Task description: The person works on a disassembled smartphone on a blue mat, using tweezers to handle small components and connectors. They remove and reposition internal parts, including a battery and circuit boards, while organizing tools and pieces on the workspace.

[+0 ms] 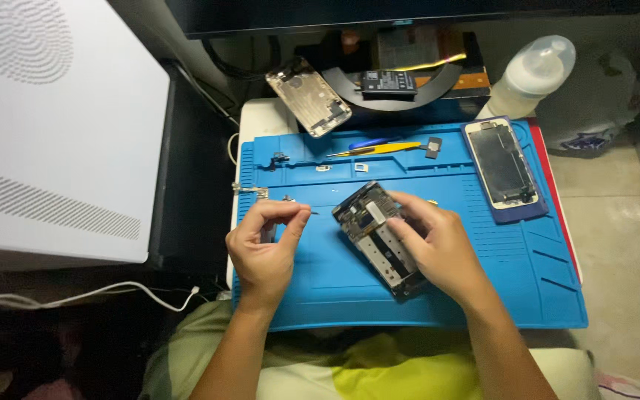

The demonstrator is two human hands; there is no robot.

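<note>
An opened phone body (pixel 376 235) lies tilted on the blue work mat (pixel 527 274). My right hand (pixel 438 248) rests on its lower half and grips it, fingers over the exposed inner parts. My left hand (pixel 264 248) is to the left of the phone, fingers pinched around a thin metal tool (pixel 299 210) whose tip points toward the phone's top corner. The tool tip stays a little apart from the phone.
A phone screen panel (pixel 501 163) lies on a dark pad at the mat's right. A phone back housing (pixel 308 96), a battery (pixel 388 81), a yellow pry tool (pixel 375 149) and small parts sit at the back. A white bottle (pixel 531 74) stands far right, a white box (pixel 46 126) at left.
</note>
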